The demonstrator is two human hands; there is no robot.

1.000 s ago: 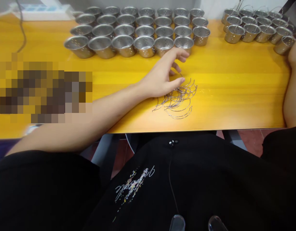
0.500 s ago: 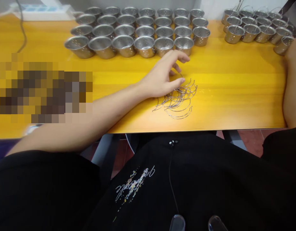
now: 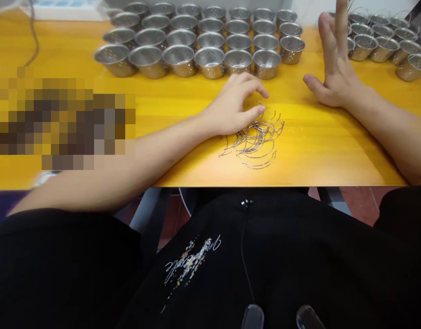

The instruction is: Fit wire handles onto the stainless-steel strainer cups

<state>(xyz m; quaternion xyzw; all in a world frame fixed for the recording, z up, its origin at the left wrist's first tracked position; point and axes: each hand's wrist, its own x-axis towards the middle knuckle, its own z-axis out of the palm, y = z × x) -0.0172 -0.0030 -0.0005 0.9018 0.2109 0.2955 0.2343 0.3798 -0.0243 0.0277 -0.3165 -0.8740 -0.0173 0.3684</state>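
Curved wires (image 3: 255, 147) run roughly left to right, many bowing nearward, left hand (image 3: 235, 106) half-curled, right hand (image 3: 339, 77) splayed.

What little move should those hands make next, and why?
Probably the left hand should pick one curved wire out of the loose pile: its thumb and fingers are right at the pile's upper edge. The right-hand cups have wires rising from several of them, while the larger left-hand group of cups shows none.
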